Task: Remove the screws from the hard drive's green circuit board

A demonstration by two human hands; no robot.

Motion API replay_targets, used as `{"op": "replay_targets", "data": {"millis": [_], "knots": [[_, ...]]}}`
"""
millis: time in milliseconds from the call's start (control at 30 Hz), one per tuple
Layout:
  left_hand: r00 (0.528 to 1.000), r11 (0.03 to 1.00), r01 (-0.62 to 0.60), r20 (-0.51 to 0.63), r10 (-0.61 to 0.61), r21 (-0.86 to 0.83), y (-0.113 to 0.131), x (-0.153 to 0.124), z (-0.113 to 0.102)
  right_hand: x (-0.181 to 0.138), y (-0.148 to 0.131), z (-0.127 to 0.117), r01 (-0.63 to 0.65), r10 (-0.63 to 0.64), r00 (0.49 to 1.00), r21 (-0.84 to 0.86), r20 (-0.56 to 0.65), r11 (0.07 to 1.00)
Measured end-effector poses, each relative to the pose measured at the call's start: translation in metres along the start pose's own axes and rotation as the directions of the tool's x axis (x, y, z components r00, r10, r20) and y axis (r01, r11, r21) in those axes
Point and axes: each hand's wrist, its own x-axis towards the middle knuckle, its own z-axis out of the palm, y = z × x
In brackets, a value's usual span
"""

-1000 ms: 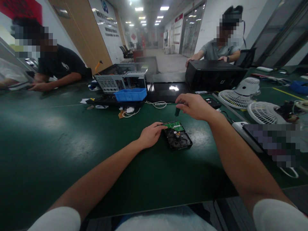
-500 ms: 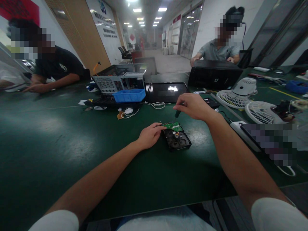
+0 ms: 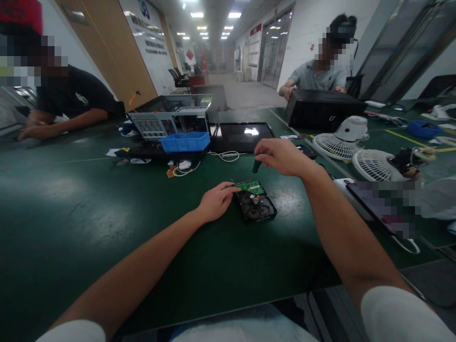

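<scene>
A screwdriver over a hard drive

Mid-frame, the right hand grips the screwdriver, pointing it down at the upper edge of the green circuit board; its tip is unclear. The left hand touches the board's left end. Upper left of centre sits a blue tray.

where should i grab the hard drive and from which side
Probably by the left and right edges of the hard drive, near end, coming from the near side. It lies flat with its green circuit board up at the far end, where the left hand and screwdriver are; the near end is uncovered.
</scene>
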Motion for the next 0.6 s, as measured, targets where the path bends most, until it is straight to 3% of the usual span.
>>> {"op": "replay_targets", "data": {"millis": [300,600], "knots": [[1.0,1.0,-0.012,-0.017,0.012,-0.007,-0.0003,-0.0004,0.0017,0.0012,0.0067,0.0017,0.046,-0.063,0.994,-0.188,-0.087,0.981],[1.0,1.0,-0.008,-0.011,0.008,-0.013,0.0002,-0.0004,0.0002,0.0007,-0.0004,0.0005,0.037,-0.041,0.999,-0.104,-0.031,0.994]]}}
